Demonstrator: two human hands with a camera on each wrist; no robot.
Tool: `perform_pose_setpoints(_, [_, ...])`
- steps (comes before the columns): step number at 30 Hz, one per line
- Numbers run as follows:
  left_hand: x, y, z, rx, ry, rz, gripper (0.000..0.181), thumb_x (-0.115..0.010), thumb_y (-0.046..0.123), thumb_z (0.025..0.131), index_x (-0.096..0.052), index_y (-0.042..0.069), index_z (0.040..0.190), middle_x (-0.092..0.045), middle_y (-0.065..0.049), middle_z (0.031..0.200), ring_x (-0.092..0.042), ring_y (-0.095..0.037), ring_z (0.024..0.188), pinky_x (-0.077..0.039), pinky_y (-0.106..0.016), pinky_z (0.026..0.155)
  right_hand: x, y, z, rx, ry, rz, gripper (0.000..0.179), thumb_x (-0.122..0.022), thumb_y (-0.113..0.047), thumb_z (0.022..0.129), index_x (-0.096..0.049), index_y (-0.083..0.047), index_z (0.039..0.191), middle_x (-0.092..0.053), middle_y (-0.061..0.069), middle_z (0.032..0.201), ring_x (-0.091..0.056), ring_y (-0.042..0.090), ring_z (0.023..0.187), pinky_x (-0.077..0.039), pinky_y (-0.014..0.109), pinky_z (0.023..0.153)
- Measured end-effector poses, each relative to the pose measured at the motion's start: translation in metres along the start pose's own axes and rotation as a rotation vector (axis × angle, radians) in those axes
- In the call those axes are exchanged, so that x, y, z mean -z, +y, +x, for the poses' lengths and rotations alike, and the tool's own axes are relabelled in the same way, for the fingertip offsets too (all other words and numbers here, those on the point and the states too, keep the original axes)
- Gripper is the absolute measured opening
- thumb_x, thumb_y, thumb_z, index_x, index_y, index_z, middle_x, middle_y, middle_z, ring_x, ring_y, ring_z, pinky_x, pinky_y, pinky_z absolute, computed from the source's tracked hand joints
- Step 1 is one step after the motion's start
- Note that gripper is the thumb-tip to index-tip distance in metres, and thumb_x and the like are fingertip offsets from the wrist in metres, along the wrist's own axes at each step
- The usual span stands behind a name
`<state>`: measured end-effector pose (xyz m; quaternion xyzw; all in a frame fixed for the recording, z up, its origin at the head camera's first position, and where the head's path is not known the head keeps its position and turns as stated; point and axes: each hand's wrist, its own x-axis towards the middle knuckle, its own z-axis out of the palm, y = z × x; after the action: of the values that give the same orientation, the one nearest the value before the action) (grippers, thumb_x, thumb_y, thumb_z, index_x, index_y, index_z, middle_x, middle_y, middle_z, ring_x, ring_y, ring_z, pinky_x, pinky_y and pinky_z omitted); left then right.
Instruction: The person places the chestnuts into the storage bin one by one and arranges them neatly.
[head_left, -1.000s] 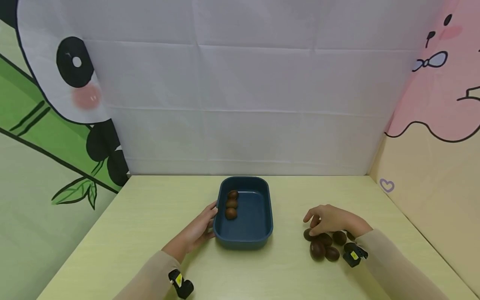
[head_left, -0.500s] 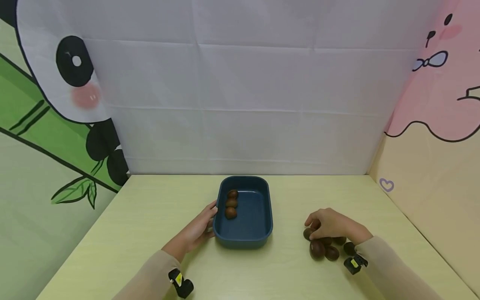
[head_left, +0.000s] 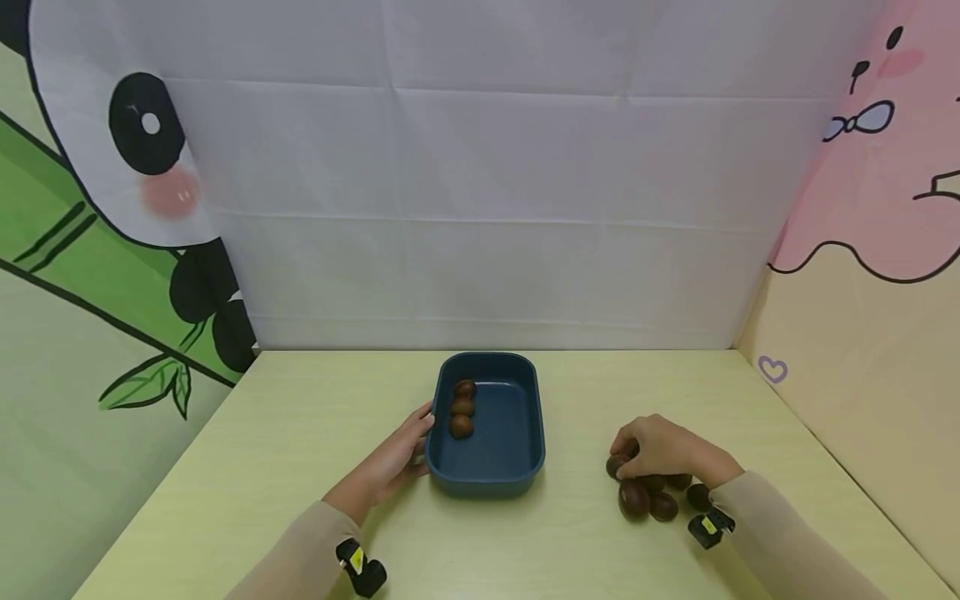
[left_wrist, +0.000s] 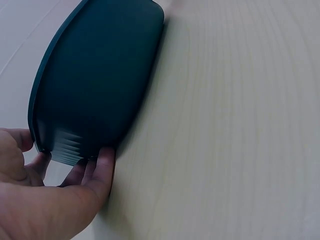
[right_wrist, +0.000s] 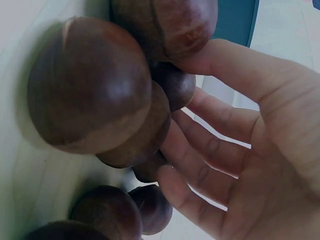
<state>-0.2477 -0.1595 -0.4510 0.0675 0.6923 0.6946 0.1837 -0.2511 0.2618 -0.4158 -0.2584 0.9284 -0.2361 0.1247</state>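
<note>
In the head view a dark blue rectangular box point(head_left: 510, 442) stands on the table with three brown chestnuts point(head_left: 462, 408) lined up along its left side. My left hand point(head_left: 390, 467) rests against the box's left outer wall. The left wrist view shows its fingertips point(left_wrist: 104, 159) at the lower edge of that wall. My right hand point(head_left: 660, 450) is low over a cluster of glossy chestnuts point(head_left: 634, 500) at the right. Seen from the right wrist, thumb and fingers close around a small dark chestnut point(right_wrist: 175, 87), with a larger chestnut point(right_wrist: 165, 25) at the thumb tip.
The pale wooden table point(head_left: 315, 400) meets a white cloth backdrop point(head_left: 510, 275) behind the box. Printed side panels flank it, one at the left point(head_left: 90, 467) and one at the right point(head_left: 855, 375). Single chestnuts lie under my right wrist, such as the dark one point(head_left: 699, 497).
Over the last second my right hand has lowered slightly toward me and its thumb and fingers have come in on the chestnuts. The left hand and the box have stayed put.
</note>
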Motion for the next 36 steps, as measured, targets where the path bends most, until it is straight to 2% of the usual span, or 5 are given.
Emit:
perform_pose_setpoints(10, [0.001, 0.001, 0.000, 0.003, -0.016, 0.005, 0.058, -0.034, 0.039, 0.110, -0.014, 0.021, 0.162, -0.026, -0.017, 0.160, -0.038, -0.038, 0.140, -0.040, -0.053, 0.107, 0.010, -0.012, 0.004, -0.047, 0.032, 0.025, 0.025, -0.082, -0.018, 0.079, -0.073, -0.012, 0.102, -0.068, -0.007, 0.092, -0.060, 0.014, 0.086, -0.051, 0.039, 0.079])
perform_pose_setpoints(20, [0.000, 0.002, 0.000, -0.002, -0.014, -0.010, 0.056, -0.033, 0.037, 0.111, -0.016, 0.021, 0.162, -0.026, -0.018, 0.160, -0.039, -0.038, 0.140, -0.038, -0.055, 0.107, 0.024, -0.036, 0.009, 0.083, 0.059, 0.038, 0.026, -0.078, -0.015, 0.083, -0.073, -0.007, 0.108, -0.069, -0.005, 0.091, -0.064, 0.012, 0.077, -0.052, 0.027, 0.066])
perform_pose_setpoints(27, [0.000, 0.003, 0.000, -0.001, -0.016, -0.008, 0.061, -0.039, 0.045, 0.108, -0.019, 0.022, 0.161, -0.030, -0.014, 0.159, -0.039, -0.037, 0.140, -0.036, -0.056, 0.108, 0.028, -0.053, 0.018, 0.111, 0.105, 0.038, 0.025, -0.079, -0.021, 0.086, -0.074, -0.010, 0.108, -0.070, -0.008, 0.094, -0.065, 0.010, 0.078, -0.053, 0.028, 0.069])
perform_pose_setpoints(36, [0.001, 0.000, 0.000, 0.000, -0.026, -0.022, 0.056, -0.032, 0.035, 0.112, -0.013, 0.019, 0.162, -0.022, -0.020, 0.162, -0.039, -0.038, 0.140, -0.037, -0.056, 0.108, 0.018, -0.073, 0.038, 0.179, 0.121, 0.076, 0.025, -0.078, -0.025, 0.087, -0.074, -0.013, 0.109, -0.071, -0.008, 0.097, -0.067, 0.008, 0.079, -0.054, 0.028, 0.072])
